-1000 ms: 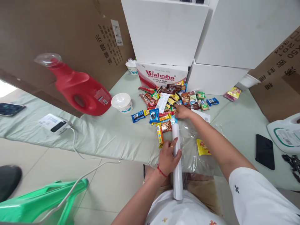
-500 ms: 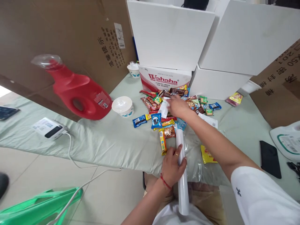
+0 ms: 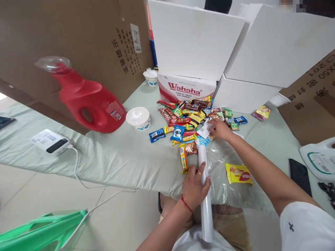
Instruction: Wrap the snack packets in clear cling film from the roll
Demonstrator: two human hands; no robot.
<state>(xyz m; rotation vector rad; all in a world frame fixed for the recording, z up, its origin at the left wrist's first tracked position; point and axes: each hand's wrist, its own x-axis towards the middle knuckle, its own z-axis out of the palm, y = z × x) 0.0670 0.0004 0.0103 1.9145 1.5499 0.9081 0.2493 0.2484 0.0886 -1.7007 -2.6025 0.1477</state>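
Observation:
My left hand (image 3: 195,184) is closed around a roll of clear plastic film (image 3: 206,212), which lies over the table's front edge, its lower end near my lap. My right hand (image 3: 219,128) pinches a small white packet (image 3: 203,131) above the right part of a pile of wrapped snacks (image 3: 180,121). Beside the roll's far end lie a brown cookie packet (image 3: 191,147) and a yellow bar (image 3: 183,159). A yellow wafer packet (image 3: 239,173) rests right of the roll, where a stretch of clear film covers the cloth.
A white paper bowl (image 3: 138,118) and a red jug (image 3: 91,101) stand left of the pile. Behind it are a Wahaha carton (image 3: 187,91) and white boxes (image 3: 196,42). A black phone (image 3: 300,178) lies at right; a white device (image 3: 53,141) with a cable sits at left.
My right hand has moved right and a little towards me, with the white packet in it, uncovering snacks in the pile's middle. My left hand keeps its hold on the roll.

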